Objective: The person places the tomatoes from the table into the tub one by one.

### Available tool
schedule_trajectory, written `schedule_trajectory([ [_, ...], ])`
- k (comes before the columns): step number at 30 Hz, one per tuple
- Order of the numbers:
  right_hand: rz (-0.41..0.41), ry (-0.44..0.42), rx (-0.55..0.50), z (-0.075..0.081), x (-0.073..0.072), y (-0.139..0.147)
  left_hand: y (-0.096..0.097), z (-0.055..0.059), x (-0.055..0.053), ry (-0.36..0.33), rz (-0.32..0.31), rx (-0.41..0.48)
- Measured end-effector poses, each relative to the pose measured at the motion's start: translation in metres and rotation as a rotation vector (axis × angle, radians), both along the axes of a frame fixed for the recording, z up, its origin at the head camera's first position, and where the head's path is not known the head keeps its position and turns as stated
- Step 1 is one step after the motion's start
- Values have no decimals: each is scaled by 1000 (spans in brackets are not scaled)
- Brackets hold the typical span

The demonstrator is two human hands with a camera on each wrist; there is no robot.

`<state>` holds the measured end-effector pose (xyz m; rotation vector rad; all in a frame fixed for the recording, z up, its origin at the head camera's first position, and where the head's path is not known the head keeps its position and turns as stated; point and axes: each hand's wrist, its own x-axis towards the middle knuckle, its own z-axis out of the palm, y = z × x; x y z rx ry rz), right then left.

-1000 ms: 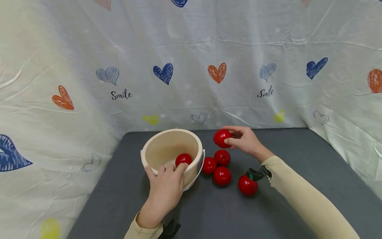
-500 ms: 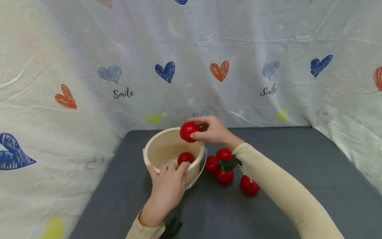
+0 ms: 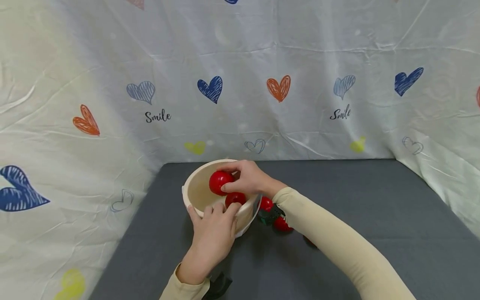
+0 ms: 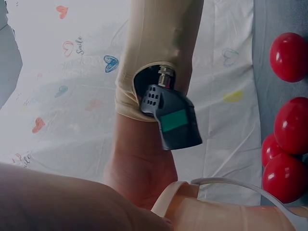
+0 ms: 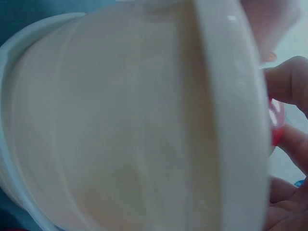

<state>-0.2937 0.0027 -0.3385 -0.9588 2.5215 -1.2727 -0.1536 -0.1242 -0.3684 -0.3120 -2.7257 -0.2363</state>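
A cream bucket [image 3: 245, 216] with a thin white handle stands tilted slightly toward me on the table. My left hand [image 3: 213, 237] grips its near rim, fingers over the edge and thumb at the left. Inside the mouth, my right hand [image 3: 250, 179] holds a glossy red ball [image 3: 220, 182] between thumb and fingers. Just below it in the bucket lies a second red ball [image 3: 235, 198], partly hidden behind the left fingertips. In the right wrist view the bucket wall [image 5: 120, 96] fills most of the picture, with the held ball [image 5: 276, 120] showing past the rim.
More red balls [image 4: 292, 125] lie on the dark grey table [image 3: 337, 187] to the right of the bucket, mostly hidden under my right sleeve [image 3: 337, 233] in the head view. A white sheet [image 3: 240, 116] with printed hearts hangs behind and at the left.
My right hand has carried the red ball leftward from above the loose balls, over the rim and down into the bucket's mouth. The left hand keeps its grip on the rim.
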Motion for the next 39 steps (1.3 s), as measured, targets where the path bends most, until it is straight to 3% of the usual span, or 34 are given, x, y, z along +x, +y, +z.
schedule_trajectory([
  [13, 47, 92, 101, -4, 2, -1, 1, -1, 0, 77, -22, -20],
  [28, 41, 210, 213, -7, 2, -6, 1, -2, 0, 60, -16, -17],
  [39, -25, 223, 165, -7, 3, -6, 0, -1, 0, 46, -6, -12],
])
